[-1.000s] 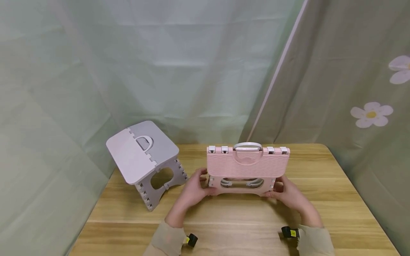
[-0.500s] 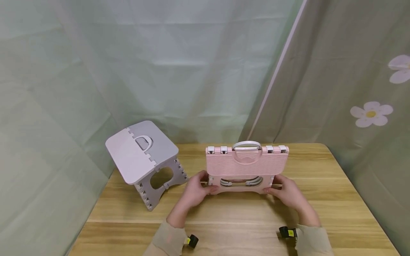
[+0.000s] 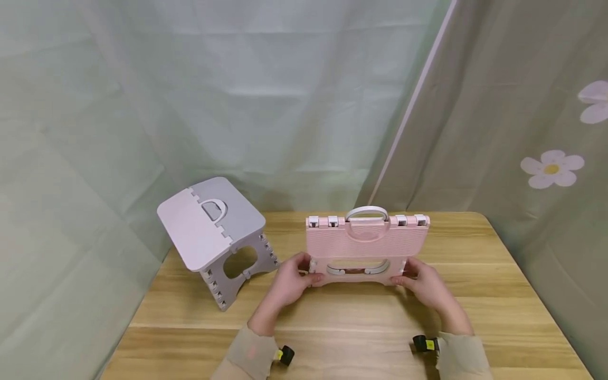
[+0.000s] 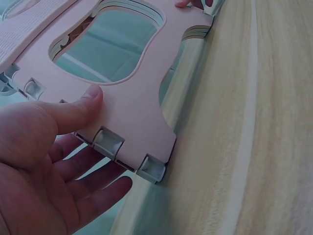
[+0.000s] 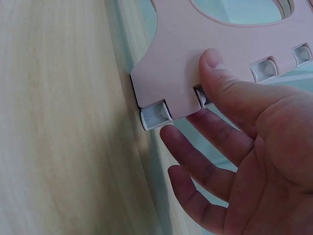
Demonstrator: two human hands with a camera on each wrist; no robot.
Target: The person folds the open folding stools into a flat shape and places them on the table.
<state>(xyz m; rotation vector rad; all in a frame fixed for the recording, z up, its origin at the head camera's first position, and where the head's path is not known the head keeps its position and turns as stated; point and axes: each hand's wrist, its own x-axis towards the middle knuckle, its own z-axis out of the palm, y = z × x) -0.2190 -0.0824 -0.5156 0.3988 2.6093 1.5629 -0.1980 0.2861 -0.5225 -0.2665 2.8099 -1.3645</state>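
Note:
A pink folding stool point(image 3: 366, 243) stands upright on its edge, folded nearly flat, its white handle point(image 3: 367, 211) at the top. My left hand point(image 3: 288, 281) grips its left side near the bottom. In the left wrist view that thumb presses the front of the leg panel point(image 4: 132, 112), and the fingers reach round behind the hinged edge. At the opposite side my right hand point(image 3: 425, 284) pinches the lower corner. The right wrist view shows its thumb on the pink face, with some fingers behind the edge and others off it. The stool's back is hidden.
An unfolded grey folding stool point(image 3: 214, 227) stands to the left on the wooden table point(image 3: 361, 332). Pale green curtains point(image 3: 266, 105) hang behind and at the left, and a darker flowered curtain point(image 3: 489, 132) at the right.
The pink stool has tipped slightly, with its handle and the seat panel's lower edge a little higher in the head view. Both hands stay at its lower sides, the right thumb shifted slightly.

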